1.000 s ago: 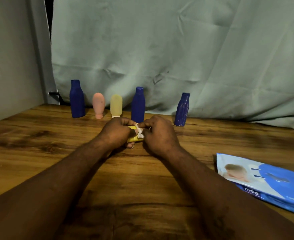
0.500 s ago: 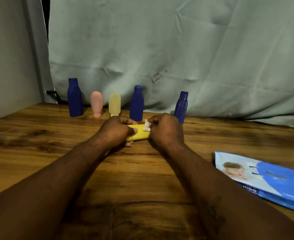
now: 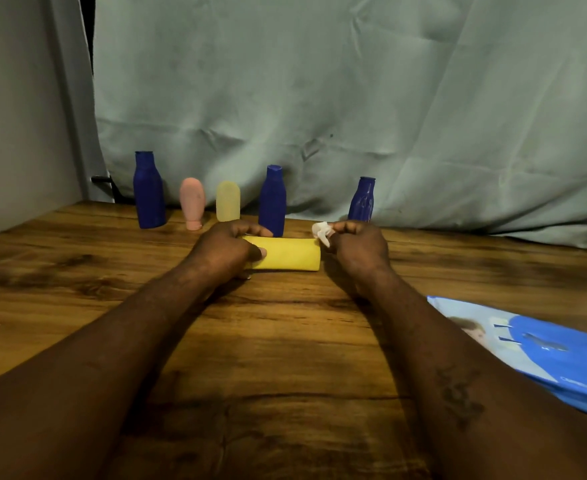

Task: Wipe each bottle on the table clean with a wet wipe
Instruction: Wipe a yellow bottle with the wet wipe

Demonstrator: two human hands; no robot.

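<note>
- Cloth: hangs behind the yellow bottle as a backdrop. No writing on it.
- Desk: wood grain under the yellow bottle. I cannot tell whether the bottle rests on it or is held just above.
- Pack: blue wipes pack, well to the right of the yellow bottle and nearer the person. It has a printed picture, but its lettering is too blurred to read.
- Row behind the yellow bottle: three blue bottles, a pink bottle and a pale bottle, all upright with no label readable. The middle blue one stands just behind the left hand, so a wide stroke could knock it over.
- Yellow bottle: the one being wiped. It lies on its side between the hands, and no brand shows on it. It is gripped at one end only, so it may twist or roll if the wipe drags hard.
- Left hand: fingers wrapped round the yellow bottle's left end.
- Right hand: fingers curled, pinching the wipe at the yellow bottle's right end.
- Wipe: a small white wad touching that end's upper edge. Bunched so tight, it could slip off the end or miss patches of the bottle.
</note>
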